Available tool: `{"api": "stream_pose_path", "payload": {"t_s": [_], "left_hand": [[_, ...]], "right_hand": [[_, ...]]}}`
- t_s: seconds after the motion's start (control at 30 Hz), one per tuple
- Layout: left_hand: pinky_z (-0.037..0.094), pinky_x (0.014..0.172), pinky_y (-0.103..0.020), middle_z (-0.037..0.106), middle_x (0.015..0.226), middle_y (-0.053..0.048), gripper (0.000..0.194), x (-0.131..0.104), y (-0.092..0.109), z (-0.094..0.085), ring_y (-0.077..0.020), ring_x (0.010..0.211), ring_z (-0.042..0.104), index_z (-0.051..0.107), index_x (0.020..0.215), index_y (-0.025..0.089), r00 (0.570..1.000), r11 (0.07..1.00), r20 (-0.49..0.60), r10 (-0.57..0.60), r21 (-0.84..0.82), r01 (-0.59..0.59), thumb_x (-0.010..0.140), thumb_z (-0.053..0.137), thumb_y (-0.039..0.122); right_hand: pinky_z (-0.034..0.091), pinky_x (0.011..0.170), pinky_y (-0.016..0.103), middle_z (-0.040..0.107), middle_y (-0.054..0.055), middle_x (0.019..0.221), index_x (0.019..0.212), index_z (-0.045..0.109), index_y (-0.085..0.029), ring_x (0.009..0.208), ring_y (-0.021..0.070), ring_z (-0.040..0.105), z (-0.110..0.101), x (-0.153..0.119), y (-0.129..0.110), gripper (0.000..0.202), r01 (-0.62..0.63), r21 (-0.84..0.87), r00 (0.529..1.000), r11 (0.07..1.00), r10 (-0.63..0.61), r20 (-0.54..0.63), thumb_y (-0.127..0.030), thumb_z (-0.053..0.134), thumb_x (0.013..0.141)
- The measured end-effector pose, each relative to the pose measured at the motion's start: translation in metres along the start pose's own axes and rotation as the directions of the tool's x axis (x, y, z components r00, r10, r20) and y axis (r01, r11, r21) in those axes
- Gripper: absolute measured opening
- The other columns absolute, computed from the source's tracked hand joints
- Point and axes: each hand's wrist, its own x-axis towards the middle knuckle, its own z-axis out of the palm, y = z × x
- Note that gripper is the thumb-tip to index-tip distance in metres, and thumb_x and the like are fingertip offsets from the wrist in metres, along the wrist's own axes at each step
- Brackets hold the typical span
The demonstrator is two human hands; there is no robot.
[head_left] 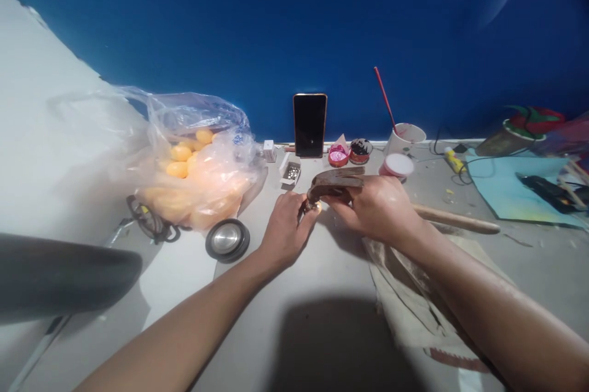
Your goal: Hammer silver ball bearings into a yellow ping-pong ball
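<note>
The right hand [384, 205] wraps the hammer [338, 178] close behind its head, likely for control. The left hand [286, 226], fingers curled, pinches a bright piece [317, 207] beneath, apparently steadying it. The box [291, 173] stands on the far side, within reach.

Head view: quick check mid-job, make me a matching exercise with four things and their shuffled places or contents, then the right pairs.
1. Hammer
2. Phone
3. Plastic bag
4. Red stick

A. Holds orange balls
B. In the right hand
C. Tilted in the white cup
D. Upright before the blue wall

Pairs: 1-B; 2-D; 3-A; 4-C.
</note>
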Motion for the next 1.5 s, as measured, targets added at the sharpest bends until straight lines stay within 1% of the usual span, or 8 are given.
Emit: {"api": "stream_pose_path", "payload": {"t_s": [0.13, 0.3, 0.4, 0.57, 0.93, 1.13, 1.3, 1.5], "left_hand": [[0.045, 0.084, -0.038, 0.062, 0.093, -0.005, 0.007, -0.0008, 0.0004, 0.0007, -0.0231, 0.092, 0.057, 0.06, 0.094, 0.02, 1.0, 0.999, -0.011, -0.019, 0.039, 0.019, 0.095, 0.06, 0.027], [0.045, 0.082, -0.038, 0.061, 0.091, -0.005, 0.011, -0.0002, 0.0, 0.0017, -0.0236, 0.09, 0.056, 0.058, 0.09, 0.02, 1.0, 0.999, -0.001, -0.017, 0.045, 0.017, 0.085, 0.068, 0.02], [0.046, 0.081, -0.039, 0.059, 0.09, -0.005, 0.01, 0.0002, 0.0009, 0.0003, -0.0238, 0.089, 0.056, 0.057, 0.088, 0.02, 1.0, 0.999, 0.003, -0.01, 0.046, 0.01, 0.085, 0.066, 0.02], [0.046, 0.083, -0.039, 0.06, 0.09, -0.005, 0.009, 0.0, 0.0016, -0.0007, -0.0239, 0.09, 0.056, 0.058, 0.09, 0.021, 1.0, 0.998, 0.002, -0.023, 0.051, 0.023, 0.086, 0.066, 0.021], [0.049, 0.089, -0.041, 0.06, 0.094, -0.006, 0.008, -0.0011, -0.0004, 0.0009, -0.0237, 0.094, 0.058, 0.064, 0.093, 0.019, 1.0, 1.0, 0.018, -0.006, 0.029, 0.006, 0.089, 0.064, 0.026], [0.049, 0.088, -0.041, 0.061, 0.095, -0.006, 0.007, -0.0011, 0.0, 0.0017, -0.0241, 0.094, 0.058, 0.064, 0.091, 0.02, 1.0, 0.997, 0.01, -0.019, 0.071, 0.019, 0.09, 0.064, 0.027], [0.049, 0.089, -0.041, 0.061, 0.096, -0.007, 0.01, -0.0007, 0.0003, 0.0018, -0.0242, 0.095, 0.059, 0.065, 0.095, 0.019, 1.0, 0.998, 0.013, -0.024, 0.063, 0.023, 0.089, 0.065, 0.026], [0.049, 0.091, -0.04, 0.061, 0.094, -0.006, 0.009, -0.0011, 0.0004, 0.0016, -0.0237, 0.095, 0.059, 0.067, 0.093, 0.02, 1.0, 0.998, 0.007, -0.009, 0.054, 0.009, 0.089, 0.066, 0.028]], "right_hand": [[0.028, 0.055, 0.032, 0.078, 0.01, 0.079, 0.094, 0.079, -0.017, 0.065, 0.0235, 0.069, 0.0001, 0.0006, -0.0005, 0.039, 0.01, 0.019, 1.0, 1.0, -0.01, 0.023, -0.046, 0.053, 0.096], [0.028, 0.055, 0.032, 0.077, 0.011, 0.077, 0.088, 0.079, -0.016, 0.066, 0.0244, 0.07, -0.0003, 0.0004, -0.0011, 0.045, -0.012, -0.008, 0.999, 1.0, 0.013, 0.039, -0.051, 0.052, 0.096], [0.029, 0.056, 0.032, 0.079, 0.01, 0.081, 0.097, 0.079, -0.018, 0.066, 0.0232, 0.069, -0.002, 0.0003, -0.002, 0.04, 0.011, 0.012, 0.999, 1.0, -0.011, 0.035, -0.047, 0.052, 0.097], [0.03, 0.055, 0.032, 0.078, 0.012, 0.077, 0.089, 0.079, -0.016, 0.066, 0.0243, 0.07, -0.003, 0.0007, -0.0015, 0.044, -0.01, -0.031, 0.998, 0.999, 0.012, 0.053, -0.05, 0.051, 0.097], [0.03, 0.055, 0.031, 0.079, 0.011, 0.081, 0.095, 0.079, -0.016, 0.067, 0.0236, 0.071, -0.0046, 0.001, -0.0012, 0.042, 0.014, -0.022, 0.998, 1.0, -0.013, 0.068, -0.048, 0.052, 0.097], [0.03, 0.055, 0.032, 0.077, 0.012, 0.076, 0.092, 0.079, -0.015, 0.066, 0.0253, 0.07, -0.0017, -0.0005, -0.0004, 0.046, 0.01, -0.033, 1.0, 0.999, -0.009, 0.021, -0.051, 0.051, 0.097], [0.029, 0.054, 0.031, 0.077, 0.011, 0.077, 0.091, 0.079, -0.016, 0.064, 0.0241, 0.069, -0.0008, -0.0004, 0.001, 0.043, 0.02, -0.004, 0.999, 1.0, -0.02, 0.03, -0.048, 0.052, 0.097], [0.031, 0.056, 0.031, 0.077, 0.012, 0.075, 0.093, 0.079, -0.016, 0.066, 0.0252, 0.07, -0.0013, 0.0008, 0.0022, 0.043, -0.013, -0.002, 1.0, 1.0, 0.013, -0.016, -0.048, 0.051, 0.097]]}}
